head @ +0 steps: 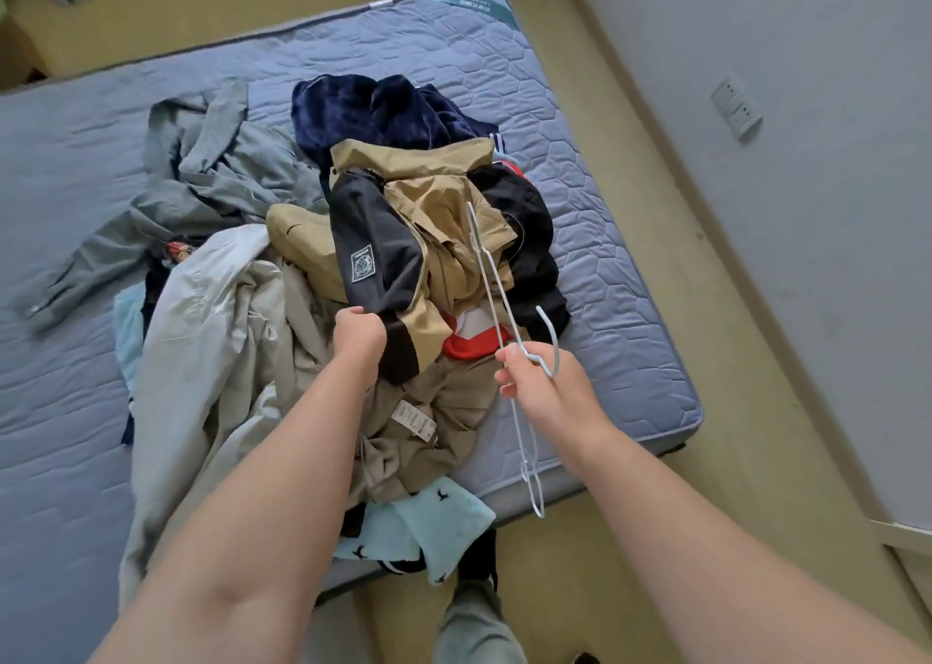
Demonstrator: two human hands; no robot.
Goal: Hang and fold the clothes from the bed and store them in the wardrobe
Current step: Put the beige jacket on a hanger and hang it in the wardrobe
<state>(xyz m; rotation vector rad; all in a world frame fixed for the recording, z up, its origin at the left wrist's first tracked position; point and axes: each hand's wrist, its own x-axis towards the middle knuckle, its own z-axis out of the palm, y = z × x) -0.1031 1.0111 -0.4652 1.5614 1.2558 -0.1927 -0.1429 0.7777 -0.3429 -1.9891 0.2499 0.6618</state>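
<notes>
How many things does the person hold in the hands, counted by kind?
White wire hanger: 1, pinched in the right hand
Tan and black jacket: 1, gripped at its dark edge by the left hand
Total: 2

pale grey wall (807,108), wall socket (736,106), tan floor (726,335)
</notes>
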